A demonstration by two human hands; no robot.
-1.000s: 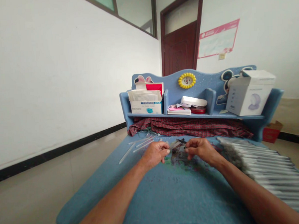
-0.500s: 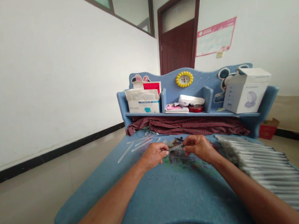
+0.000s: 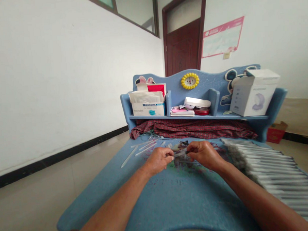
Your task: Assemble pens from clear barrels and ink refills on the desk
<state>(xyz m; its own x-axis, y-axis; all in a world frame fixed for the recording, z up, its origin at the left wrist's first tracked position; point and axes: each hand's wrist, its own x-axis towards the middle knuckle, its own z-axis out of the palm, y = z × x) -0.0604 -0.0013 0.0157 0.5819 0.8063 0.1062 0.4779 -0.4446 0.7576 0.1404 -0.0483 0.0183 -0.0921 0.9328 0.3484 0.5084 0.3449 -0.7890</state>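
Tube, slim and clear, spans the gap above the desk from my left hand, pinching one end, to my right hand, whose pinched dark piece, out of line a second ago, now seems to meet the other end, bringing both parts together.

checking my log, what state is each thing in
Slim clear tube, held in left hand
Small black piece, pinched in right hand
Pale slim dark-tipped rods, laid in a row
Red plaid cloth, bunched up
White blue-printed cardboard box, open
Dark red wooden door, shut
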